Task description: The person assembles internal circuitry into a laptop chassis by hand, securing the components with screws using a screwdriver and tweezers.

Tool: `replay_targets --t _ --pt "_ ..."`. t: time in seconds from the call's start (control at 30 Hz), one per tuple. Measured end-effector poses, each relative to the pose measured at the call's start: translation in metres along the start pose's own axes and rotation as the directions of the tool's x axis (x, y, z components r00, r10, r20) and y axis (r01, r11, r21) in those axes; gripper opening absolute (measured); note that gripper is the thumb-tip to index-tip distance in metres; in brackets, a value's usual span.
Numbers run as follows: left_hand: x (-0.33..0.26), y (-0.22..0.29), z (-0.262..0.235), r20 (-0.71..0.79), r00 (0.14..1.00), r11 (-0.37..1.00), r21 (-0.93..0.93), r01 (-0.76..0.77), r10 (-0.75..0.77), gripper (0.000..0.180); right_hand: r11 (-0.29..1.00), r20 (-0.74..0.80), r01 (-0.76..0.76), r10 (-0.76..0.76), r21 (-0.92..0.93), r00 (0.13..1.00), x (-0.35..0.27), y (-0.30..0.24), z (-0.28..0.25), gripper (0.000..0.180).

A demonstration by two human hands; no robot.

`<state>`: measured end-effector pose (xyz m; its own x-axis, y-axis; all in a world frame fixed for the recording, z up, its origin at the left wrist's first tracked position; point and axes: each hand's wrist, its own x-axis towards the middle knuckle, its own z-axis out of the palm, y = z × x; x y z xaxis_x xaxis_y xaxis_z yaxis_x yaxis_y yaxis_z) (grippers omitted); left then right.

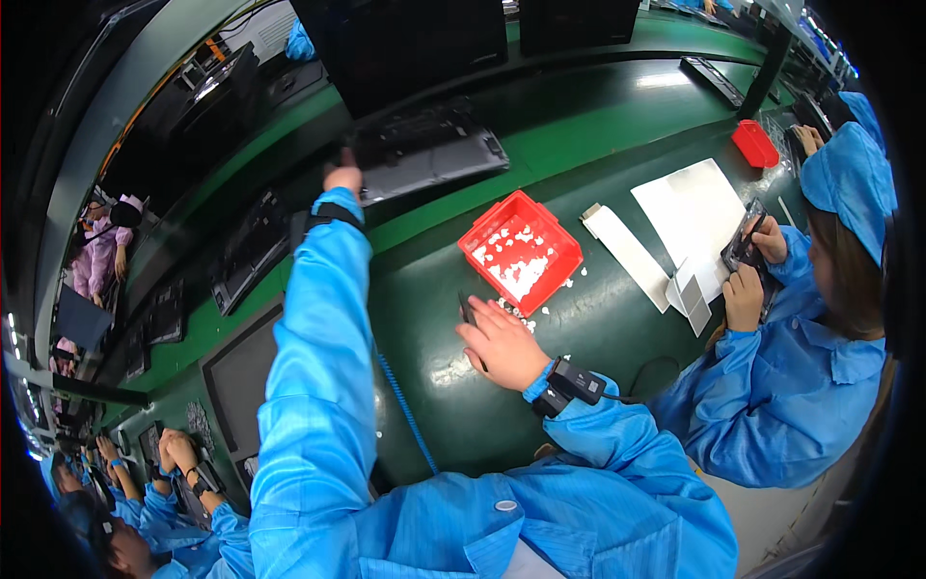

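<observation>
Green belt's busy: my left hand [343,178] grips the dark panel [424,150] far out; right hand [502,343] lies flat over a small black part [467,313]. Overreaching, I'd guess the panel slips.

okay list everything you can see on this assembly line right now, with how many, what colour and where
dark panel: one, black, on the green belt, far end, under the left hand
red bin: one, red, mid-bench, holding small white pieces
small red bin: one, red, far right of the bench
white sheets: a few, white, right of the red bin
green workbench: one, dark green, across the view
co-worker: one, blue coat and cap, right side, holding a dark part
left hand: one, stretched out, touching the dark panel
right hand: one, resting on the bench near the red bin, over a small dark object
</observation>
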<state>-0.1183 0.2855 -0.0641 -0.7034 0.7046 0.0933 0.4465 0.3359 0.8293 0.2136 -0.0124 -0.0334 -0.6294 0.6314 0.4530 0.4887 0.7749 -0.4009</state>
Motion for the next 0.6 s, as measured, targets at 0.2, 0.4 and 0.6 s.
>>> replay_targets --t 0.2,0.4,0.6 --pt "-0.005 0.021 -0.185 0.3 0.898 0.77 0.468 -0.433 0.323 0.047 0.995 -0.033 -0.101 0.101 -0.016 0.994 -0.007 0.009 0.003 0.032" --pt "-0.066 0.001 -0.245 0.566 0.769 0.951 -0.096 -0.295 0.296 0.039 0.946 -0.529 0.26 -0.122 0.195 0.84 -0.007 -0.002 -0.024 0.033" --pt "-0.153 -0.002 -0.185 0.91 0.345 0.898 -0.06 -0.437 0.229 0.031 0.909 -0.717 0.352 -0.091 0.224 0.691 -0.008 -0.01 -0.042 0.021"
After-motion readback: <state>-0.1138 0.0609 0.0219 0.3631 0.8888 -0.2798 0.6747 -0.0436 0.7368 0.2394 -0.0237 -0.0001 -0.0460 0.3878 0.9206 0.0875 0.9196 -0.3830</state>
